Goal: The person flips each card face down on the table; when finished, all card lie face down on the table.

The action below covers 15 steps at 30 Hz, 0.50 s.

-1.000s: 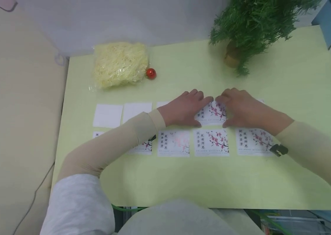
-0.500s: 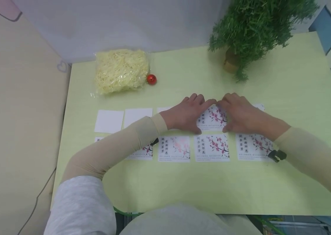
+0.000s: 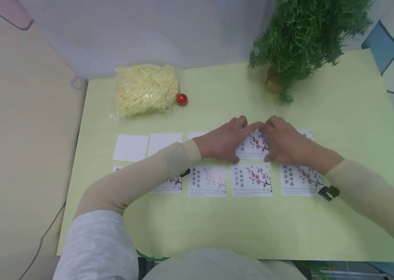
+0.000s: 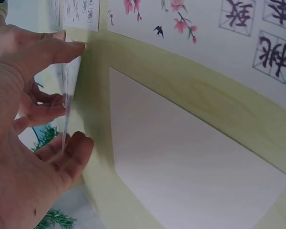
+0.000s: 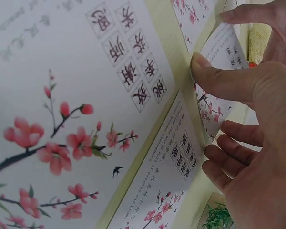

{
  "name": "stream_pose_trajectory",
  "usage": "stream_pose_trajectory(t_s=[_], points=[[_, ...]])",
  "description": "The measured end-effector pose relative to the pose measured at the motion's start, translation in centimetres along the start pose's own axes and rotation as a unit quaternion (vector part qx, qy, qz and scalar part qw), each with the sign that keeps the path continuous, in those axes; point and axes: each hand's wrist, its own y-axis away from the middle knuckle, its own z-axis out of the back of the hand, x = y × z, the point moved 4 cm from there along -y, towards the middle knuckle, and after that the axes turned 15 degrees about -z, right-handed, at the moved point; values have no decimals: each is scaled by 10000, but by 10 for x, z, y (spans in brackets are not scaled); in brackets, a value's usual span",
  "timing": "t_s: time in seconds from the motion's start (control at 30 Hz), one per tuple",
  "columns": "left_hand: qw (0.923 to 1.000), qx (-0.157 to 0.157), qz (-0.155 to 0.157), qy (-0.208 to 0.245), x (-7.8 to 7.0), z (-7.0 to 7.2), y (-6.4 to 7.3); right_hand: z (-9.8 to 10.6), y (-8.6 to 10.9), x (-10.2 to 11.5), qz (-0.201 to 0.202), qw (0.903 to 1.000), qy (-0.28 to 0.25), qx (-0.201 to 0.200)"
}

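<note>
A card [image 3: 254,147] printed with pink blossom and dark Chinese characters is between my two hands. My left hand [image 3: 220,143] grips its left side, thumb at the near edge and fingers at the far edge. On the other side, my right hand [image 3: 285,143] grips it the same way. Both hands' fingertips meet at the far edge in the head view. Seen nearly edge-on in the left wrist view, the card [image 4: 71,78] looks raised and tilted from the table. Beside my left hand lies a blank white card [image 4: 181,152]; a printed card [image 5: 62,119] fills much of the right wrist view.
Printed cards [image 3: 251,181] form a near row on the pale green table [image 3: 197,221]; blank cards [image 3: 130,147] lie back left. Toward the wall stand a clear bag of yellow shreds [image 3: 147,89], a red ball [image 3: 182,99] and a small artificial tree [image 3: 309,42].
The head view has tilted, so everything sits lower in it. My fingertips have drawn together along the card's far edge; both hands keep hold of the card.
</note>
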Motion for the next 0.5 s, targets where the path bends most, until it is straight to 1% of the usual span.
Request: stream_pose_trajectory(t_s=[0.1, 0.3, 0.43, 0.5], points=[[9999, -101, -85, 71, -2, 3, 2, 0, 0, -1, -48, 9999, -98, 11], [9993, -210, -251, -189, -7, 13, 6, 1, 3, 8, -99, 9999, -95, 99], [9977, -383, -458, -334, -15, 23, 7, 2, 3, 17, -36, 9993, -374, 82], [9963, -552, -565, -329, -18, 28, 7, 3, 2, 19, 3, 9978, -665, 21]])
